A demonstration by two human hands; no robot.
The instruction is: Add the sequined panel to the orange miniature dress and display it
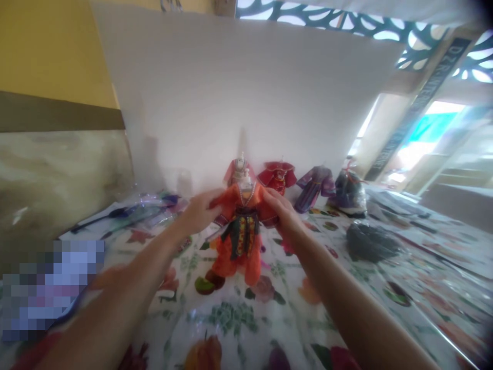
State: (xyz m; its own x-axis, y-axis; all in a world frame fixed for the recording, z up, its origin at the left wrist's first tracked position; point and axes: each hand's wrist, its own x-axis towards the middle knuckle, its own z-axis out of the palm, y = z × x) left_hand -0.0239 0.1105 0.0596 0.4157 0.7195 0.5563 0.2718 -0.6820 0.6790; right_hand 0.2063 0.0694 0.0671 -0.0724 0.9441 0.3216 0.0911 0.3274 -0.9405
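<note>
A small orange robe-like costume (246,198) with a dark, gold-patterned front panel stands upright near the middle of the table, over fuzzy orange legs. My left hand (204,209) grips its left sleeve, and my right hand (280,209) grips the sleeve on the other side. No head shows above its collar; a whitish piece is at the neck. Close behind it is a pink costume (231,172). To the right stand a red costume (278,174) and a purple costume (315,187).
The table (181,303) has a floral plastic cover. A filled clear bag (349,192) and a dark plastic bundle (372,240) are at the right. Shiny plastic packaging (152,208) lies at the left, near a pixelated patch. A white board (239,87) rises behind.
</note>
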